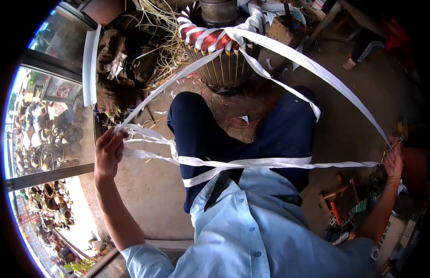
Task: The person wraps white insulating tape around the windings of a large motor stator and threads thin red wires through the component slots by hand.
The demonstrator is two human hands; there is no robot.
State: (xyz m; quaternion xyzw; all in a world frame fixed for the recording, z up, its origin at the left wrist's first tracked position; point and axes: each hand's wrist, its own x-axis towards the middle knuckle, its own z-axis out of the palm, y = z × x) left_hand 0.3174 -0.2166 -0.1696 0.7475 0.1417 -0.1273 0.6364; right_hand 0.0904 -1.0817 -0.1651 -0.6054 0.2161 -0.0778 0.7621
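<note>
In front of my knees stands a wound motor rotor [219, 69] with a dark slotted body and a thick shaft [218, 13] on top. White cloth tape is wrapped around its ring of red copper windings [209, 40], with red still showing at the front. One strip of white tape [324, 69] runs taut to my right hand [394, 161], which is closed on it. My left hand [109, 150], out at the left, pinches another strip [166, 82]. Loose lengths of tape [233, 164] stretch across my lap between both hands. A free tape end [314, 109] hangs over my right knee.
Windows [50, 120] line the left side. Behind them are piled parts. A tangle of pale strands [161, 28] and a dark sack-like heap [120, 65] lie left of the rotor. Scraps litter the floor. Another person's leg [363, 53] shows at upper right; a small wooden stool-like item [340, 199] lies at right.
</note>
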